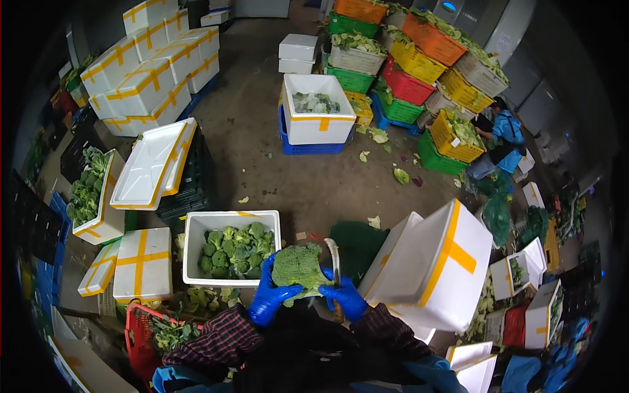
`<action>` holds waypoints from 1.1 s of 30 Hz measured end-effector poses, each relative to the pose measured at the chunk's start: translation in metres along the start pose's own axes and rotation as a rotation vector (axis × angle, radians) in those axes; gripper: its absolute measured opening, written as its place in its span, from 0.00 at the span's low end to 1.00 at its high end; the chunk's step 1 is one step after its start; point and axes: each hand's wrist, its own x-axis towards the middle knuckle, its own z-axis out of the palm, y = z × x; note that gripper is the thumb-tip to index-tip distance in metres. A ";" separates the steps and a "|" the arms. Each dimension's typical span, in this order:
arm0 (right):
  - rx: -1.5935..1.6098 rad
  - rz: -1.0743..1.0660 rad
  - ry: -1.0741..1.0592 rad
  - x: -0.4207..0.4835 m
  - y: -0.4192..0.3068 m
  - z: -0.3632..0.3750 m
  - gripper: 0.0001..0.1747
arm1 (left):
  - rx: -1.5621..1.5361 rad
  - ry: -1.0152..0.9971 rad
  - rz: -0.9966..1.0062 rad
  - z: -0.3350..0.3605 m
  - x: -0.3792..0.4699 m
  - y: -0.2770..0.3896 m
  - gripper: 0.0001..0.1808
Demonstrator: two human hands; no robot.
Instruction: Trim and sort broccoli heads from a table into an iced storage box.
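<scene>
My left hand (269,293), in a blue glove, grips a large green broccoli head (298,265) from its left side, in front of my body. My right hand (348,297), gloved the same way, is closed on the handle of a curved knife (336,255). The blade rises above that hand, and its thumb touches the broccoli's lower right side. Just left of my hands stands an open white foam box (185,250) holding several broccoli heads (228,248).
Tilted foam boxes (437,265) stand close on my right. A red crate (137,326) with leafy trimmings lies lower left, near a taped foam box (142,263). Ahead, a foam box (319,128) rests on a blue crate (290,146). A person (506,130) works by crates at right.
</scene>
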 end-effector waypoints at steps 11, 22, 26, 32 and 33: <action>0.092 -0.110 0.184 0.246 -0.143 -0.100 0.38 | -0.029 -0.067 -0.010 -0.008 0.315 0.014 0.43; 0.101 -0.042 0.354 0.451 -0.307 -0.143 0.22 | -0.066 -0.033 -0.260 -0.015 0.548 0.114 0.40; 0.107 0.042 0.382 0.524 -0.353 -0.176 0.20 | 0.181 0.053 -0.371 -0.040 0.599 0.122 0.44; -0.290 0.074 0.450 0.709 -0.390 -0.316 0.26 | 0.157 0.318 -0.350 -0.111 0.707 0.122 0.34; -0.331 0.049 0.457 0.745 -0.408 -0.323 0.26 | 0.139 0.417 -0.325 -0.121 0.727 0.116 0.32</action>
